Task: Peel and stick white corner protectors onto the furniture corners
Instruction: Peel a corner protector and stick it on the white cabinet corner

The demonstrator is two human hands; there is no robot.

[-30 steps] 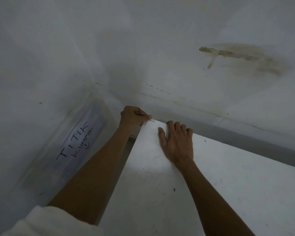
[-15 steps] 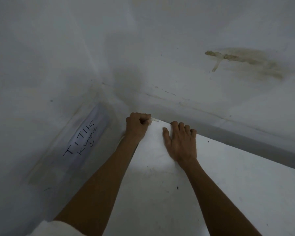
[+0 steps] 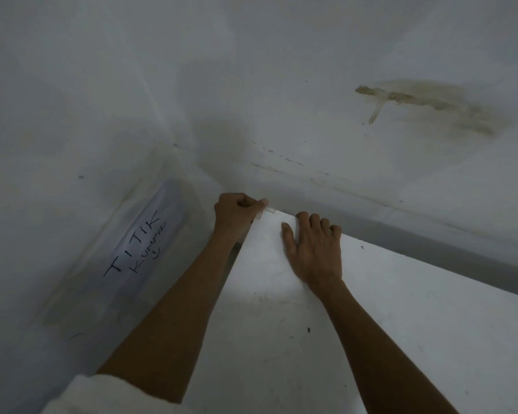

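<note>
The left hand (image 3: 237,213) has curled tighter, thumb and fingers pinching the small white plastic corner protector (image 3: 270,209) onto the far corner of the flat white furniture top (image 3: 311,339). The right hand (image 3: 314,252) lies flat, fingers together. Looks basically stuck.

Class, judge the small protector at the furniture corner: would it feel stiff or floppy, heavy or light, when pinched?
Probably light: the left hand pinches the protector with little more than its thumb. Likely fairly stiff: it holds its shape at the corner rather than drooping. It is small, so perhaps easy to fumble.
</note>
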